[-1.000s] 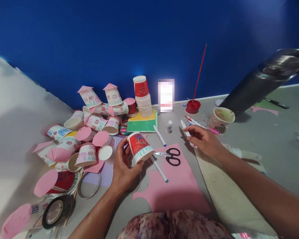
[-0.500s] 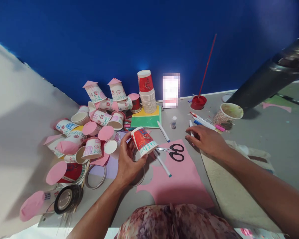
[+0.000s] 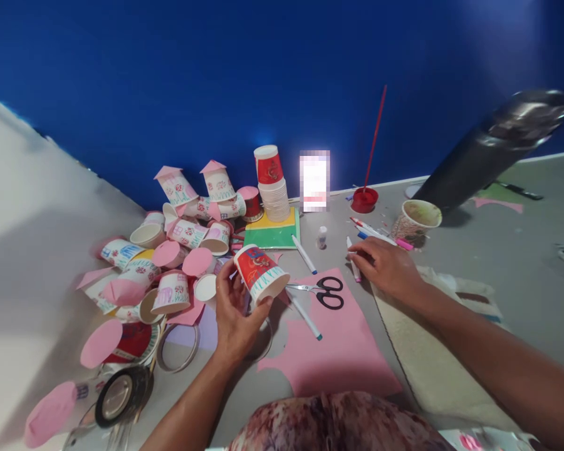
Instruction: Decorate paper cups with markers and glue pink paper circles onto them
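Observation:
My left hand [image 3: 237, 316] is wrapped round a red paper cup [image 3: 261, 270] with green zigzag marks near its wide rim, tilted above the table. My right hand [image 3: 380, 263] has its fingers bent over a white marker [image 3: 354, 260] with a pink tip, lying on the grey table right of the scissors [image 3: 322, 292]. The fingertips meet the marker's upper part. Black-handled scissors rest on cut pink paper [image 3: 329, 351], beside a teal-tipped marker [image 3: 305, 317]. A blue-tipped marker [image 3: 303, 254] lies behind them.
Decorated cups [image 3: 172, 291] crowd the left side, near tape rolls [image 3: 117, 398]. Stacked cups [image 3: 275, 200] stand on a green and yellow book [image 3: 272, 235]. At the right are a used cup [image 3: 416, 222], a dark bottle [image 3: 479, 150] and a beige cloth [image 3: 418, 338].
The camera view has shifted slightly. My right fingers have closed in on the pink-tipped marker, which has tilted a little. My left hand still holds the red cup.

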Demonstrator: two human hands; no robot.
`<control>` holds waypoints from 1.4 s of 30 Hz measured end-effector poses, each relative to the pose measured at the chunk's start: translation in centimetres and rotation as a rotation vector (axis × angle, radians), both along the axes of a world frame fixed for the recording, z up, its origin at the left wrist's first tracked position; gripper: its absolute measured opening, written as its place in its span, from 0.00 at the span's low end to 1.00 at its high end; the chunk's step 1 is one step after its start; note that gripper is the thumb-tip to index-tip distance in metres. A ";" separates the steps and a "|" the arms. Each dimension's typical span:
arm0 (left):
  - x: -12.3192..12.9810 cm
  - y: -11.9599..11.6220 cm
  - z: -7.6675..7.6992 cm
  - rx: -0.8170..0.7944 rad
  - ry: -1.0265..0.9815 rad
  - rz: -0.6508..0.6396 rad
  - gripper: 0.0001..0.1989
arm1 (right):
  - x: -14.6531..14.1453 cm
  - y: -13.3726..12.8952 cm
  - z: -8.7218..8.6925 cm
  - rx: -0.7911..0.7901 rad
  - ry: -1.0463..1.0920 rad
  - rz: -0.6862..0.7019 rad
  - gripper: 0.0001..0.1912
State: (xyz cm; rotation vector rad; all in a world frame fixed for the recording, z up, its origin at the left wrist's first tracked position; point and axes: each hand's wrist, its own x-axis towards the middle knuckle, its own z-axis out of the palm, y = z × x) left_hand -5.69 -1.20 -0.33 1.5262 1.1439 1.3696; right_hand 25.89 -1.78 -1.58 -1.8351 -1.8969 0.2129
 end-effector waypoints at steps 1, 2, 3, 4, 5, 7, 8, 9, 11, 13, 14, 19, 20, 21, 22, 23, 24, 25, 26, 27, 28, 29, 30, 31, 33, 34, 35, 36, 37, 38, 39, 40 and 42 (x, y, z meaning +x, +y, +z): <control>0.0 0.0 0.1 0.000 0.004 0.012 0.39 | -0.3 -0.2 0.3 -0.004 0.003 0.020 0.12; -0.1 0.0 0.1 -0.007 0.011 0.021 0.39 | -0.7 -0.5 0.6 -0.023 -0.006 0.047 0.12; -0.1 0.0 0.1 -0.013 0.014 0.024 0.39 | -1.2 -0.7 1.0 -0.064 -0.028 0.087 0.12; -0.1 0.0 0.1 -0.016 0.013 0.023 0.40 | -1.7 -0.9 1.3 -0.107 -0.059 0.130 0.12; -0.2 0.1 0.0 -0.015 0.007 0.020 0.40 | -2.2 -1.1 1.7 -0.148 -0.099 0.172 0.12; -0.2 0.3 -0.2 0.000 -0.015 0.018 0.40 | -3.3 -1.0 2.3 -0.204 -0.189 0.246 0.13; -0.2 0.4 -0.3 0.008 -0.024 0.023 0.40 | -3.8 -0.7 2.5 -0.210 -0.241 0.280 0.13; -0.2 0.5 -0.3 0.012 -0.027 0.028 0.40 | -4.4 -0.4 2.8 -0.205 -0.293 0.314 0.13; -0.2 0.6 -0.4 0.013 -0.018 0.031 0.40 | -5.5 0.5 3.1 -0.166 -0.401 0.382 0.13; -0.3 0.6 -0.3 0.021 0.003 0.031 0.40 | -6.5 1.2 3.4 -0.158 -0.416 0.423 0.12; -0.3 0.6 -0.2 0.031 0.016 0.035 0.40 | -6.9 1.3 3.5 -0.158 -0.411 0.444 0.12; -0.3 0.6 0.3 0.086 0.047 0.055 0.42 | -7.7 -0.3 3.6 -0.241 -0.359 0.546 0.14; -0.3 0.6 0.3 0.084 0.040 0.050 0.41 | -7.8 -0.9 3.6 -0.260 -0.337 0.585 0.12; -0.3 0.7 0.4 0.080 0.031 0.045 0.41 | -7.8 -1.4 3.5 -0.263 -0.320 0.624 0.11; -0.4 0.7 0.4 0.077 0.023 0.045 0.41 | -7.9 -1.9 3.4 -0.244 -0.315 0.654 0.12; -0.4 0.7 0.3 0.079 0.017 0.048 0.40 | -8.0 -2.3 3.3 -0.211 -0.321 0.682 0.14; -0.5 0.7 0.3 0.080 0.017 0.049 0.40 | -8.1 -2.5 3.2 -0.175 -0.336 0.716 0.17; -0.5 0.7 0.2 0.082 0.017 0.051 0.40 | -8.3 -2.7 3.1 -0.147 -0.349 0.745 0.19; -0.6 0.8 0.1 0.085 0.017 0.055 0.41 | -8.5 -2.6 2.9 -0.124 -0.360 0.761 0.20; -0.6 0.8 0.1 0.075 0.021 0.057 0.41 | -8.6 -2.5 2.7 -0.111 -0.371 0.783 0.19; -0.6 0.8 0.0 0.069 0.024 0.066 0.41 | -8.7 -2.3 2.4 -0.100 -0.381 0.797 0.18; -0.6 0.8 0.0 0.064 0.027 0.078 0.42 | -8.7 -2.1 2.2 -0.086 -0.391 0.813 0.15; -0.6 0.9 0.0 0.057 0.033 0.090 0.42 | -8.7 -2.0 1.9 -0.072 -0.398 0.834 0.13; -0.6 0.9 0.0 0.055 0.039 0.101 0.42 | -8.6 -1.8 1.6 -0.053 -0.404 0.851 0.10; -0.6 0.9 0.0 0.050 0.047 0.116 0.43 | -8.2 -1.5 1.1 -0.003 -0.414 0.875 0.08; -0.6 0.9 0.1 0.047 0.046 0.117 0.43 | -8.0 -1.5 0.9 0.028 -0.418 0.883 0.07; -0.6 0.9 0.1 0.040 0.044 0.113 0.43 | -7.8 -1.4 0.7 0.058 -0.424 0.888 0.07; -0.6 0.9 0.1 0.029 0.039 0.106 0.43 | -7.7 -1.3 0.5 0.087 -0.430 0.893 0.08; -0.7 0.9 0.1 0.014 0.034 0.096 0.43 | -7.5 -1.3 0.4 0.113 -0.435 0.902 0.07; -0.7 0.9 0.0 -0.005 0.031 0.084 0.42 | -7.5 -1.2 0.3 0.139 -0.437 0.909 0.07; -0.7 0.9 0.0 -0.018 0.026 0.080 0.43 | -7.4 -1.1 0.2 0.168 -0.436 0.912 0.07; -0.7 0.9 0.0 -0.025 0.021 0.079 0.43 | -7.4 -0.9 0.1 0.200 -0.432 0.913 0.07; -0.6 0.9 0.0 -0.018 0.023 0.081 0.43 | -7.3 -0.8 0.0 0.274 -0.405 0.929 0.08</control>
